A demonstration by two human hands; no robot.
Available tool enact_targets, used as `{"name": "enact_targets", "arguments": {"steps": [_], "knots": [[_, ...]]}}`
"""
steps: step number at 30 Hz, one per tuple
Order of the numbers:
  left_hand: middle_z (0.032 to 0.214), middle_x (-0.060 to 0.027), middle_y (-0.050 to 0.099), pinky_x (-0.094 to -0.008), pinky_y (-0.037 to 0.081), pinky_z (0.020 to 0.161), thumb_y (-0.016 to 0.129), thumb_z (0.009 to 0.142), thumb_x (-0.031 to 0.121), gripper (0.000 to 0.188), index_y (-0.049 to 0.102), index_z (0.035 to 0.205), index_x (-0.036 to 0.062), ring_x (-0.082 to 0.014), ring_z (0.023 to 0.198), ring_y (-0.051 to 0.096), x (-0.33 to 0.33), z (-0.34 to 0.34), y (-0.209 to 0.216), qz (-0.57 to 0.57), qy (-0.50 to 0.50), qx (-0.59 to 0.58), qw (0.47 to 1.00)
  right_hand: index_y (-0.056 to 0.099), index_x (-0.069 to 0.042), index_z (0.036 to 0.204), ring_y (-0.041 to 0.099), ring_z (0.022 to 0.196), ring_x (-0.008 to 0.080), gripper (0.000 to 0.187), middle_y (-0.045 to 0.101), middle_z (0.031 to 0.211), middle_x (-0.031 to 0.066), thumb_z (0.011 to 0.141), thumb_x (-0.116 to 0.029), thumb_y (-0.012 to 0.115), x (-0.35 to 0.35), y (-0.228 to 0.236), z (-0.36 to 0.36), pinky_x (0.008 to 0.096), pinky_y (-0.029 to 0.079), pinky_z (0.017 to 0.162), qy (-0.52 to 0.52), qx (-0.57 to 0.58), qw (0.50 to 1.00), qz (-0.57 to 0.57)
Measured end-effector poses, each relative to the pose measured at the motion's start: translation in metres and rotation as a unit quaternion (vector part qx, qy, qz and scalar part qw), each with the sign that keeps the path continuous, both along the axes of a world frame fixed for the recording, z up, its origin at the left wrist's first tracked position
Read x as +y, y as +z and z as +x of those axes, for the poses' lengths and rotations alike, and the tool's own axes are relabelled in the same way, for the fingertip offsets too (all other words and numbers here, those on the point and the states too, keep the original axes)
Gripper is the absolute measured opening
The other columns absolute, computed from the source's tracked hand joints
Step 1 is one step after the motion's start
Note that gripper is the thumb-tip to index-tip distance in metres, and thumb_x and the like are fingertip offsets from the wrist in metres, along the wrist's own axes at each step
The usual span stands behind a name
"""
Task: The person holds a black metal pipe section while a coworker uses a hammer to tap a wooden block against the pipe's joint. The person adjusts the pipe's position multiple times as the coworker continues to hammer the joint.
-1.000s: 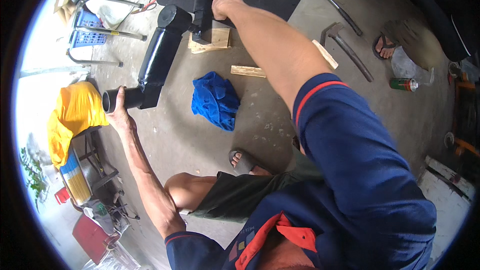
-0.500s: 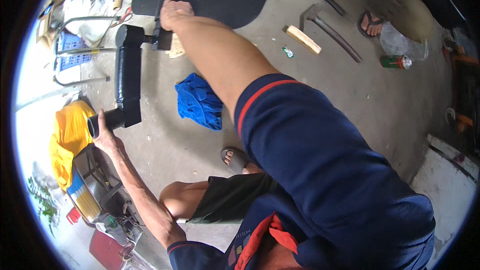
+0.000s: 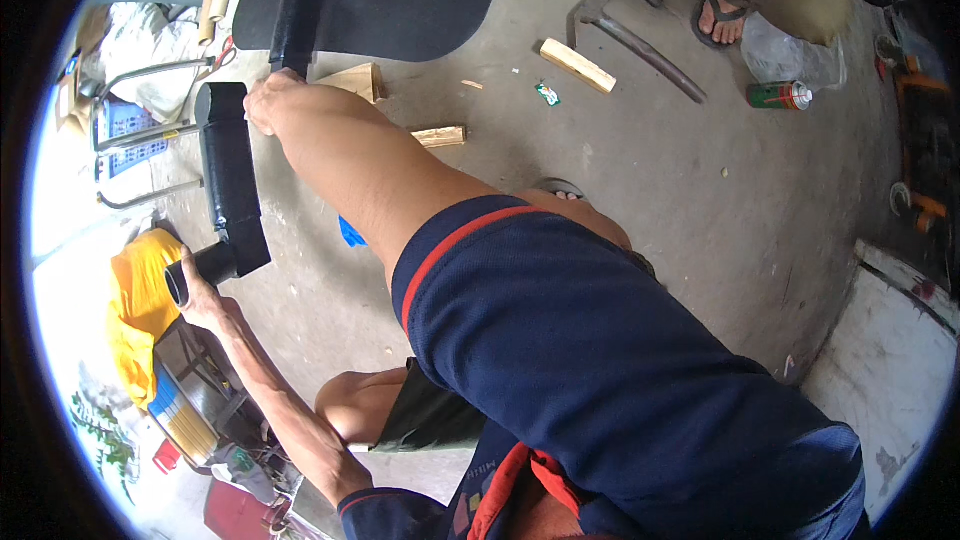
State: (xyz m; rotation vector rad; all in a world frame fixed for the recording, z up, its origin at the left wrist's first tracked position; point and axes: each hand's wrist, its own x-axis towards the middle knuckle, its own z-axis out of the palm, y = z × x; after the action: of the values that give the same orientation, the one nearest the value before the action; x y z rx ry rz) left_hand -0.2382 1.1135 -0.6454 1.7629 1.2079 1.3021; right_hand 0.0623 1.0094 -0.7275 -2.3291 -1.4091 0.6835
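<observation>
A black pipe assembly (image 3: 230, 165) with several angled joints stretches across the left of the view, raised off the floor. My left hand (image 3: 205, 292) is wrapped round its short open-ended pipe at the near end. At the far side, my right hand (image 3: 272, 100) closes round the part below the upper black section (image 3: 297, 25); its fingers are partly hidden behind my wrist. Under my right forearm, a small corner of blue cloth (image 3: 351, 232) shows, the rest being covered by the arm.
A black mat (image 3: 400, 0) lies at the top. On the floor are a hammer (image 3: 645, 45), wood blocks (image 3: 578, 66) and a spray can (image 3: 779, 95). Another person's sandalled foot (image 3: 722, 20) is at upper right. Metal tube frame (image 3: 150, 135) and yellow cloth (image 3: 145, 285) stand left.
My right hand has come left and nearer along the pipe assembly, which has shifted slightly left and down. My right arm now covers most of the blue cloth; more wood pieces show beside it.
</observation>
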Motion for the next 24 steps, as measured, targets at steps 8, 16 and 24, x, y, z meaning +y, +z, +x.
{"name": "enact_targets", "arguments": {"steps": [8, 16, 24], "knots": [[0.125, -0.0122, 0.074, -0.0358, 0.057, 0.097, 0.097, 0.078, 0.025, 0.066, 0.068, 0.13, -0.0046, -0.0206, 0.102, 0.072, -0.036, 0.018, 0.015, -0.029, 0.024, 0.044, 0.998, 0.072, -0.016, 0.137, 0.072, 0.119, 0.0251, 0.044, 0.074, 0.132, 0.0073, 0.093, -0.02, 0.07, -0.005, 0.014, 0.027, 0.0472, 0.061, 0.083, -0.195, 0.057, 0.979, 0.015], [0.121, -0.0103, 0.069, -0.0375, 0.052, 0.103, 0.094, 0.081, 0.014, 0.061, 0.063, 0.133, -0.0008, -0.0204, 0.106, 0.067, -0.023, -0.004, 0.009, -0.048, -0.098, -0.001, 0.994, 0.077, -0.009, 0.128, 0.072, 0.122, 0.0325, 0.043, 0.073, 0.135, 0.0138, 0.085, -0.011, 0.073, -0.044, 0.009, 0.033, 0.0513, 0.06, 0.096, -0.018, -0.006, 0.999, -0.044], [0.117, -0.012, 0.071, -0.0376, 0.052, 0.105, 0.091, 0.083, 0.008, 0.055, 0.063, 0.13, -0.0012, -0.0218, 0.107, 0.068, -0.008, -0.023, 0.012, -0.099, -0.169, -0.027, 0.98, 0.075, -0.008, 0.13, 0.07, 0.125, 0.0338, 0.047, 0.072, 0.137, 0.0142, 0.083, -0.005, 0.075, -0.041, 0.017, 0.032, 0.05, 0.059, 0.098, -0.002, -0.021, 0.995, -0.094]]}}
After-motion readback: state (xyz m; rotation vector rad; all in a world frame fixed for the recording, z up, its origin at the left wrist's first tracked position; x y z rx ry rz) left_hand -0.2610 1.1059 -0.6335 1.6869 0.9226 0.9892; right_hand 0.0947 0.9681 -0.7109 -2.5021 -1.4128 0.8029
